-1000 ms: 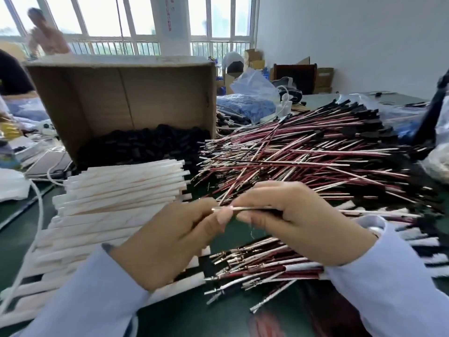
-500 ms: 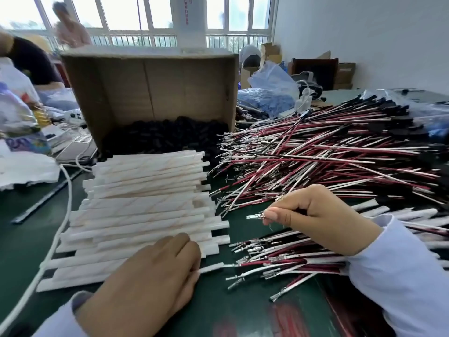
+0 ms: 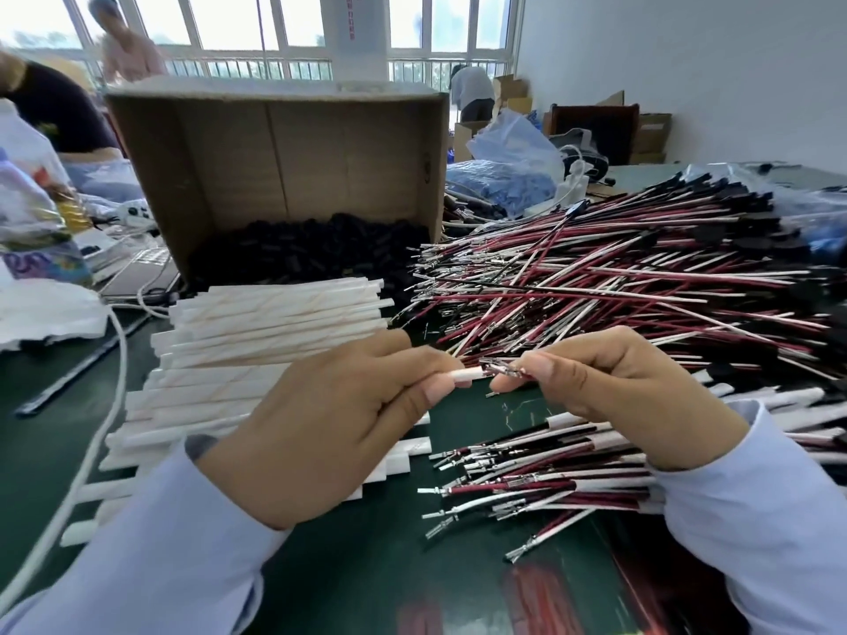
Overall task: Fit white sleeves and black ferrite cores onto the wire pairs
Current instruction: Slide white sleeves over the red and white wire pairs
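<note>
Left hand (image 3: 348,419) pinches the white sleeve (image 3: 468,373), likely light and soft, near its mouth; right hand (image 3: 618,387), at three o'clock, pinches the wire pair (image 3: 504,369).

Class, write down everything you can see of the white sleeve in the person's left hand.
Only a short end of the white sleeve shows: a slim, matte white tube, poking out to the right from the left hand, whose thumb and fingers pinch it and hide the rest. It lies roughly level. Its end meets the metal tips of the wire pair pinched by the right hand; whether they have entered it cannot be told.
</note>
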`<state>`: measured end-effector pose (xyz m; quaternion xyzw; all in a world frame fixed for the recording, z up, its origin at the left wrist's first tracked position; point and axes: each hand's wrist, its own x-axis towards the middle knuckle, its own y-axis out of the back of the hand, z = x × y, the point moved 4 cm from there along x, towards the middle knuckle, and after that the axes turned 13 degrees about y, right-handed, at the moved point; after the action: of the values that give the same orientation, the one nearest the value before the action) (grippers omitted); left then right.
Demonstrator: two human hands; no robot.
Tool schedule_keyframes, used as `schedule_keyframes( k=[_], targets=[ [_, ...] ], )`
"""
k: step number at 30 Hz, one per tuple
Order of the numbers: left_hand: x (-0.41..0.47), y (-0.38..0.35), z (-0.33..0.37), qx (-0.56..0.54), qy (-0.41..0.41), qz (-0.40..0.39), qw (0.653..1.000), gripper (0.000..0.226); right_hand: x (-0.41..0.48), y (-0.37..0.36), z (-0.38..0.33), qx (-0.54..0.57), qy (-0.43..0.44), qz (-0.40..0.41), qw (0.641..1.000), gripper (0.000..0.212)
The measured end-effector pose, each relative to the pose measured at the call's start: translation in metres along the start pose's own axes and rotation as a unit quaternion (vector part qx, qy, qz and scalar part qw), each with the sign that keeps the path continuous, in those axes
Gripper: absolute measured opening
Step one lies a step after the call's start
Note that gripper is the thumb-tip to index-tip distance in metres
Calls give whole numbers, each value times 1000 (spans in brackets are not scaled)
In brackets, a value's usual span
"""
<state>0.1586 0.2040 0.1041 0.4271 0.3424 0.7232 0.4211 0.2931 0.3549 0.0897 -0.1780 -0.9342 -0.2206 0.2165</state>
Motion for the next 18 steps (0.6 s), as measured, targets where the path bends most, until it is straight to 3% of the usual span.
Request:
schedule_keyframes(
  k=[10,18],
  targets=[
    [-2,-3,5,-58,12,15,998,22,-1,-3,-2,35,11,28,999,27],
    [-5,0,7,-32,0,52,998,20,-4,-5,-11,-92,121,89,984,14]
  ],
)
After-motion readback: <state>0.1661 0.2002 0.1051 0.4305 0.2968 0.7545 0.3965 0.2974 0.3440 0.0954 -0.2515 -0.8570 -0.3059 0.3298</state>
